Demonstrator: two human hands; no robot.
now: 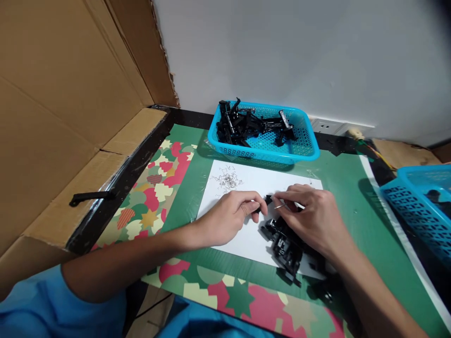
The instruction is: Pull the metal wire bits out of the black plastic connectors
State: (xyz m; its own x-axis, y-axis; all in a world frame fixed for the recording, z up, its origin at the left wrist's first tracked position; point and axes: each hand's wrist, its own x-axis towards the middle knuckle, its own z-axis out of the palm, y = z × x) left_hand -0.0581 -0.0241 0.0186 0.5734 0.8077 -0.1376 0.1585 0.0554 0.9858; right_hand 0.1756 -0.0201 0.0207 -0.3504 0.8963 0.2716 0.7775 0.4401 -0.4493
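Note:
My left hand (237,215) is closed in a pinch on a small black part (268,199) above a white sheet (243,241). Close to its right, my right hand (310,213) is also pinched, with its fingertips at the right end of that part and a thin shiny metal piece (279,206) showing between them. Black plastic parts (287,253) lie in a pile below and partly under my right hand. A loose heap of tiny thin wire pieces (229,180) rests on the upper left of the sheet.
A blue basket (260,155) holding black parts stands behind the sheet. Another blue basket (417,204) is at the right edge. Cardboard (70,94) rises on the left, with a black bar (91,197) on its lower flap. A socket and wires are by the wall.

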